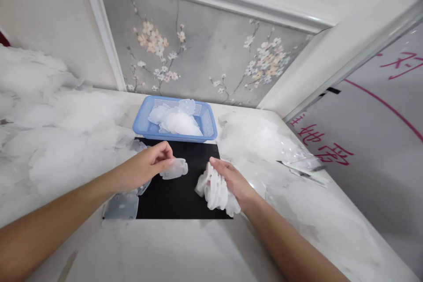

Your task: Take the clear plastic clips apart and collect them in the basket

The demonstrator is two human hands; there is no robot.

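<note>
Over the left part of a black mat, my left hand pinches a small translucent white plastic piece between thumb and fingers. My right hand is wrapped round a thick bunch of similar white pieces, fanned out above the mat's right side. More translucent pieces lie flat on the mat's left edge, partly under my left wrist. Just behind the mat stands a blue basket with a pile of white pieces in it.
Large heaps of translucent pieces cover the table's left side. Another heap and clear plastic bags lie at the right. A wall with a framed floral panel rises behind; a whiteboard with red writing stands at the right.
</note>
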